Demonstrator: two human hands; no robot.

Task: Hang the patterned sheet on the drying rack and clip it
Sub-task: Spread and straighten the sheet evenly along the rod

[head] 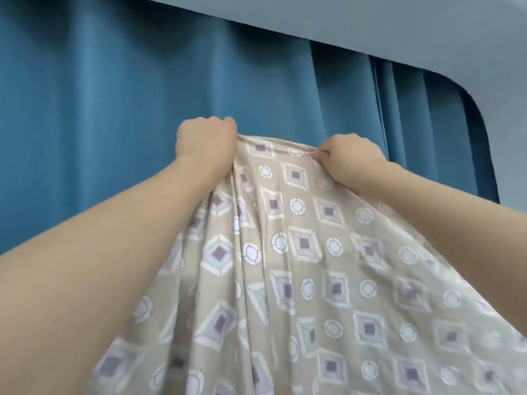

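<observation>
The patterned sheet [299, 266] is beige with white circles and purple-centred diamonds. It fills the lower middle and right of the head view and falls in folds toward me. My left hand [206, 141] is fisted on its top edge at the left, where the cloth is bunched. My right hand [349, 158] pinches the same hem about a hand's width to the right. Both arms are raised, holding the edge up in front of the curtain. No drying rack or clip shows in the frame.
A blue pleated curtain [114, 124] covers the whole background behind the sheet. Above it runs a pale grey ceiling or pelmet [399, 29], curving down at the right to a grey wall [513, 152].
</observation>
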